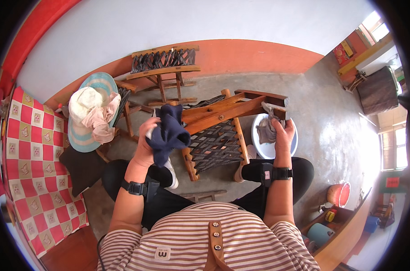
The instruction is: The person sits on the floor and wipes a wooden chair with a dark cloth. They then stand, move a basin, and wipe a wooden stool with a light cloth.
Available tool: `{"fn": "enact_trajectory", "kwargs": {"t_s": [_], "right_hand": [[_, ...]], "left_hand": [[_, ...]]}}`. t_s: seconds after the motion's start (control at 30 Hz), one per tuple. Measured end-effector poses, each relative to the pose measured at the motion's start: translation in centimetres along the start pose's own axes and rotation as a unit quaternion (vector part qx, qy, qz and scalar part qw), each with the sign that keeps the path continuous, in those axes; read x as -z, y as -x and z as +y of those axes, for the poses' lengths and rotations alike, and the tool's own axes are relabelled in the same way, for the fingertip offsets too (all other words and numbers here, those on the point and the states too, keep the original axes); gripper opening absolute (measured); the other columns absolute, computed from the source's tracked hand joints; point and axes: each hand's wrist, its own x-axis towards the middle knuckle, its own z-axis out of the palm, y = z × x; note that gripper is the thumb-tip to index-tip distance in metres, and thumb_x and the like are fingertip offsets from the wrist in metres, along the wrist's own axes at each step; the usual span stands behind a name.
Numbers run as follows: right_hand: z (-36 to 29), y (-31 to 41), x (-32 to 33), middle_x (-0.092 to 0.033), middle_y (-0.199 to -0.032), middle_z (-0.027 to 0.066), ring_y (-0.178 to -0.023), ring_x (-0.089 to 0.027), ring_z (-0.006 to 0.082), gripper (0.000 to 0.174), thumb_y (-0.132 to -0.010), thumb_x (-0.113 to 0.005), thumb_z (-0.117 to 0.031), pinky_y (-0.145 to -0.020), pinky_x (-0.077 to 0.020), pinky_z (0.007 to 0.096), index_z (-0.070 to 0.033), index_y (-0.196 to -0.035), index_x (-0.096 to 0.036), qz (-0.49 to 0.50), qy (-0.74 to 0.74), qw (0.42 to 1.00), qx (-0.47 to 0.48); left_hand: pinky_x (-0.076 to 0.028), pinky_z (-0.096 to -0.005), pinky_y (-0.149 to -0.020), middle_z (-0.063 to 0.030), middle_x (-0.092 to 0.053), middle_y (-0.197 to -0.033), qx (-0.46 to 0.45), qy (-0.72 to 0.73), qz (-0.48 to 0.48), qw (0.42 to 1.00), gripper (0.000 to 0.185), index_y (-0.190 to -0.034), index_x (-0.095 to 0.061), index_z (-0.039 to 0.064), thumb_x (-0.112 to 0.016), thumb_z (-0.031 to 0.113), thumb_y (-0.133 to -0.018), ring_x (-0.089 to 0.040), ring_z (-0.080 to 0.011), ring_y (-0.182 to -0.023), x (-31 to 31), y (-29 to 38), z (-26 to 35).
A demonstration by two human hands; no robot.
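A wooden folding stool (pixel 222 117) with a seat of woven dark cords lies tipped over on the floor between my feet, its crossed legs uppermost. At its left side my left hand (pixel 145 142) grips a bunched navy cloth (pixel 169 130). My right hand (pixel 283 132) holds a crumpled grey cloth (pixel 267 130) near the end of the stool's legs, at the right. Whether that cloth touches the wood is hard to tell. Below the grey cloth stands a white basin (pixel 292 145), partly hidden by my right hand and the cloth.
Another corded wooden stool (pixel 162 70) stands by the wall. Sun hats (pixel 86 101) and a pink cloth rest on a further stool at the left, beside a checked cloth cover (pixel 39 169). At the lower right is an open wooden drawer or box (pixel 344 220) holding a light-blue container (pixel 320 233).
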Motion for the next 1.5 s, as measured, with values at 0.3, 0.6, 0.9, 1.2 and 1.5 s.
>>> {"fn": "enact_trajectory", "kwargs": {"t_s": [0.3,0.6,0.9,1.2,1.5], "right_hand": [[3.4,1.6,5.6,-0.067,-0.090,0.0073,-0.076,-0.064,0.0157,0.037,-0.066,-0.070,-0.004,-0.069,-0.0513,0.0286,0.002,-0.102,-0.064,0.000,0.169,0.972,-0.163],[-3.2,5.8,5.3,-0.065,-0.080,0.0061,-0.074,-0.062,0.0145,0.037,-0.066,-0.066,-0.006,-0.068,-0.0496,0.0275,0.000,-0.102,-0.065,-0.094,0.578,0.807,-0.074],[-0.2,3.8,0.5,-0.064,-0.095,0.0061,-0.086,-0.058,0.0120,0.037,-0.078,-0.072,-0.015,-0.078,-0.0475,0.0272,-0.002,-0.112,-0.061,0.024,0.143,0.989,-0.034],[5.7,6.1,-3.5,-0.047,-0.127,0.0108,-0.116,-0.041,0.0365,0.045,-0.080,-0.066,-0.028,-0.094,-0.0342,0.0514,-0.008,-0.119,-0.054,0.011,0.567,0.806,0.168],[6.3,10.7,-8.8,-0.053,-0.106,0.0148,-0.097,-0.049,0.0351,0.040,-0.072,-0.069,-0.009,-0.084,-0.0404,0.0469,-0.006,-0.110,-0.054,-0.124,0.419,0.848,0.300]], "left_hand": [[-0.037,-0.0469,-0.085,-0.0112,-0.053,-0.113,-0.243,-0.243,-0.144,0.928,0.057,-0.106,-0.043,0.016,-0.074,0.007,-0.058,-0.053,-0.0337,-0.104,0.5,1.3,1.3],[-0.034,-0.0460,-0.086,-0.0045,-0.048,-0.110,-0.307,-0.325,-0.234,0.863,0.053,-0.103,-0.046,0.029,-0.070,0.011,-0.059,-0.048,-0.0278,-0.107,-0.6,4.2,-0.3],[-0.032,-0.0366,-0.091,0.0013,-0.044,-0.103,-0.284,-0.434,-0.287,0.806,0.031,-0.093,-0.055,0.028,-0.059,0.010,-0.068,-0.044,-0.0198,-0.105,-1.7,4.7,0.1],[-0.032,-0.0437,-0.104,-0.0205,-0.045,-0.125,0.010,-0.165,-0.031,0.986,0.056,-0.122,-0.043,0.001,-0.068,0.011,-0.072,-0.040,-0.0374,-0.123,-1.1,2.1,0.9],[-0.047,-0.0340,-0.089,-0.0139,-0.050,-0.122,0.413,0.182,0.141,0.881,0.085,-0.144,-0.013,0.008,-0.064,0.003,-0.076,-0.054,-0.0224,-0.107,-6.0,3.1,-4.5]]}}
